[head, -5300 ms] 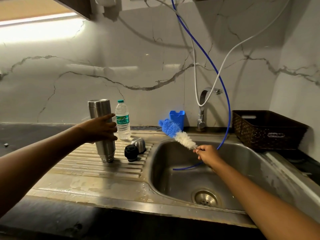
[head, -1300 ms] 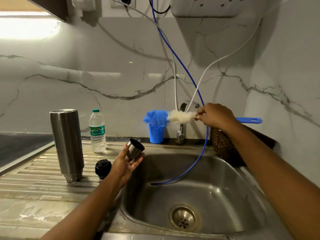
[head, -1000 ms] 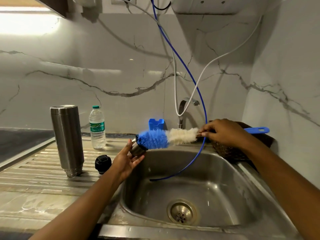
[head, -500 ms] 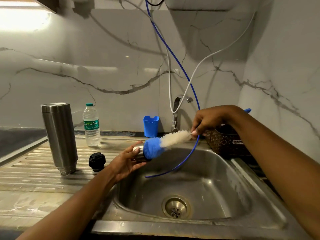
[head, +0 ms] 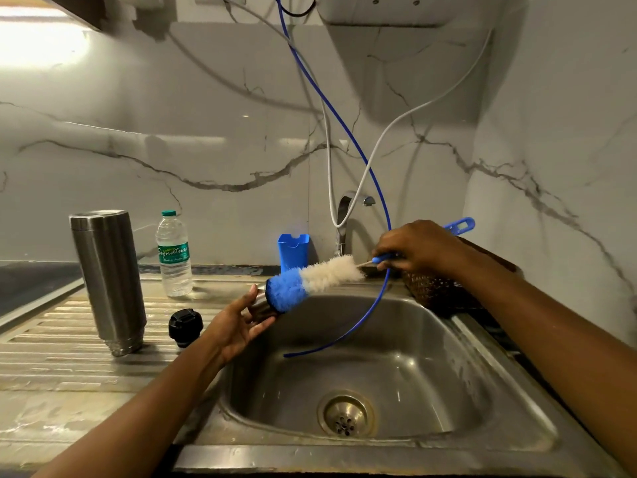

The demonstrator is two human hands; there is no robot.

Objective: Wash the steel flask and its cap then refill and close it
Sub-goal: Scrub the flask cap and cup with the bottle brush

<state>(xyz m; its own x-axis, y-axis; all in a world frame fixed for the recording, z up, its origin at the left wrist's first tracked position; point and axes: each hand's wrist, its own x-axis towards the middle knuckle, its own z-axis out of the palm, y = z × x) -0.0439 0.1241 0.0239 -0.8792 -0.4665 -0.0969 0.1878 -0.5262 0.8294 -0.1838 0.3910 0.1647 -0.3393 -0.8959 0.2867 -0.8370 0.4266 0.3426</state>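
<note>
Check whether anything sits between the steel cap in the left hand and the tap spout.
Yes. The bottle brush, gripped by the right hand, has its blue end in the steel cap and lies across the path to the tap. A blue tube also hangs past the spout into the sink.

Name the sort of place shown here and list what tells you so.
Most likely a home kitchen: a steel sink with a ridged draining board, a tap at the marble-look wall, and a bottle brush pushed into a steel cap.
</note>
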